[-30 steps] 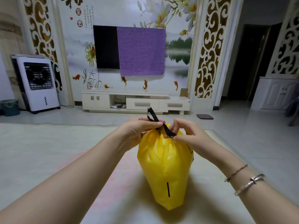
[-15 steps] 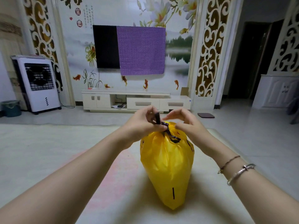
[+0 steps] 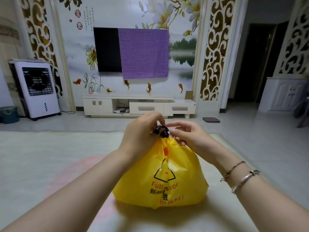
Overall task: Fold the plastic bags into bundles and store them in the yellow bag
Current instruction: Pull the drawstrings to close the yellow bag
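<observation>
I'm seeing my left hand [image 3: 142, 133] pinching the black tie [image 3: 161, 131] cinching the bulging yellow bag [image 3: 180, 168]; my right hand [image 3: 187, 134] is hovering, fingers relaxed.

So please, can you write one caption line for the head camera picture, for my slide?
Left hand pinches the black drawstring knot closing the yellow bag while the right hand hovers beside it.
</observation>
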The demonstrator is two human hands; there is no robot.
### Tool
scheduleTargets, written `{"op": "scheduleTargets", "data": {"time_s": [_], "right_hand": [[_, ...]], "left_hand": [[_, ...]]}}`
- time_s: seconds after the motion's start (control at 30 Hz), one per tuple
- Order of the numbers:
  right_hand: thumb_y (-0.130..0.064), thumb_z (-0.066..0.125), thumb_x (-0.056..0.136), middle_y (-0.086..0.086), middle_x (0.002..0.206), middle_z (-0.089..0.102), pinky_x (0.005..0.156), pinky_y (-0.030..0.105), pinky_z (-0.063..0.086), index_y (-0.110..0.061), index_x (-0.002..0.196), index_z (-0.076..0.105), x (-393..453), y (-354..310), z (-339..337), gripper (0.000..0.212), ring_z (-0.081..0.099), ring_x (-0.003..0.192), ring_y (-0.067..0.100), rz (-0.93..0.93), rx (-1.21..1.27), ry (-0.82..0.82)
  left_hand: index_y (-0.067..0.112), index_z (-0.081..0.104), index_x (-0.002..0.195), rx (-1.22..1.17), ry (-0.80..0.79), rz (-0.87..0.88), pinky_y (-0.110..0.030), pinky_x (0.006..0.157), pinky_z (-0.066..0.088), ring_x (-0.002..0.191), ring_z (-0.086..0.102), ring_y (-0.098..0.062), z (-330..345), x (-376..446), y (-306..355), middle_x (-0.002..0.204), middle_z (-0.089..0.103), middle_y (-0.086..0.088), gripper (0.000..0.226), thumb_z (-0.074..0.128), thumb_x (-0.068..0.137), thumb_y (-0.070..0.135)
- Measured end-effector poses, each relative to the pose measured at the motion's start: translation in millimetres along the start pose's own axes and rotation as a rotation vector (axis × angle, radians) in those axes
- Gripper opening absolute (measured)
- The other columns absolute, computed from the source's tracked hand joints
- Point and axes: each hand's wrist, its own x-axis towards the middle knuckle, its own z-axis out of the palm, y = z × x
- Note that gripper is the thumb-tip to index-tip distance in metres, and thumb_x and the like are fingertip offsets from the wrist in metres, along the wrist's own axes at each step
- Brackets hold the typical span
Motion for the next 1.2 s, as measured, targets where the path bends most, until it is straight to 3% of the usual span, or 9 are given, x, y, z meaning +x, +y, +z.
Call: {"op": "scheduleTargets", "data": {"time_s": [0.2,0.33,0.47,0.63,0.8,0.9,1.0,1.1,1.2], "right_hand": [[-0.005,0.061,0.091,0.005,0.071,0.063,0.049,0.019,0.040,-0.004,0.101,0.071,1,-4,-6,0.014,0.053,0.057,0.010,0.078,0.012,-0.055],[0.000,0.060,0.090,0.004,0.063,0.064,0.044,0.015,0.038,-0.001,0.091,0.068,-1,-12,-2,0.008,0.056,0.049,0.006,0.112,-0.105,-0.039],[-0.004,0.064,0.088,0.004,0.064,0.067,0.045,0.014,0.043,-0.011,0.076,0.066,-3,-18,2,0.014,0.062,0.052,0.006,0.071,-0.327,0.106],[-0.005,0.065,0.076,0.001,0.056,0.064,0.061,0.031,0.053,-0.013,0.066,0.062,-10,-6,12,0.013,0.062,0.058,0.014,-0.005,-0.669,0.338],[-0.019,0.066,0.081,-0.002,0.083,0.065,0.071,0.037,0.054,-0.022,0.077,0.060,-16,3,12,0.007,0.062,0.081,0.017,-0.018,-0.771,0.344],[-0.035,0.066,0.087,-0.001,0.099,0.060,0.078,0.033,0.051,-0.021,0.106,0.056,-26,-5,-4,0.025,0.060,0.091,0.016,0.145,-0.694,0.245],[-0.051,0.045,0.095,0.007,0.109,0.060,0.080,0.037,0.051,-0.010,0.125,0.049,-39,-8,-19,0.050,0.064,0.082,0.017,0.384,-0.808,0.234],[-0.061,0.024,0.097,0.011,0.115,0.060,0.070,0.033,0.055,-0.010,0.132,0.043,-53,-1,-15,0.065,0.070,0.073,0.021,0.600,-0.769,0.089],[-0.060,0.023,0.097,0.010,0.121,0.055,0.074,0.036,0.056,-0.011,0.136,0.040,-55,9,-8,0.065,0.069,0.083,0.025,0.609,-0.636,0.055]], "left_hand": [[0.014,0.065,0.076,-0.006,0.047,0.034,-0.038,0.048,0.046,0.061,0.052,-0.017,5,1,-5,0.072,0.057,0.006,0.010,0.071,0.074,0.022],[0.014,0.075,0.078,-0.132,0.005,-0.020,-0.038,0.058,0.052,0.066,0.063,-0.017,2,0,-3,0.073,0.070,0.003,0.012,0.072,0.075,0.025],[0.013,0.078,0.092,-0.292,-0.071,-0.096,-0.034,0.072,0.057,0.079,0.068,-0.011,-5,-4,-3,0.083,0.074,0.002,0.012,0.075,0.081,0.017],[0.013,0.079,0.085,-0.285,-0.033,-0.165,-0.013,0.065,0.042,0.070,0.059,0.001,-10,-31,0,0.075,0.071,0.008,0.005,0.076,0.080,0.011],[0.019,0.078,0.087,-0.329,-0.115,-0.332,-0.024,0.074,0.045,0.080,0.060,-0.006,-21,-40,-2,0.085,0.071,0.006,0.008,0.078,0.079,0.021],[0.032,0.061,0.125,-0.338,-0.356,-0.552,-0.027,0.087,0.043,0.114,0.052,-0.013,-38,-41,-6,0.130,0.053,0.007,0.061,0.074,0.068,0.051],[0.037,0.038,0.141,-0.255,-0.675,-0.750,-0.033,0.094,0.045,0.125,0.046,-0.019,-52,-44,-11,0.148,0.036,0.003,0.094,0.070,0.057,0.064],[0.038,0.032,0.145,-0.195,-0.871,-0.823,-0.038,0.088,0.053,0.117,0.053,-0.021,-51,-48,-11,0.146,0.039,0.002,0.097,0.080,0.062,0.054],[0.030,0.032,0.146,-0.281,-0.787,-0.834,-0.040,0.083,0.057,0.114,0.055,-0.024,-34,-50,-10,0.144,0.041,-0.003,0.088,0.082,0.074,0.031]]}}
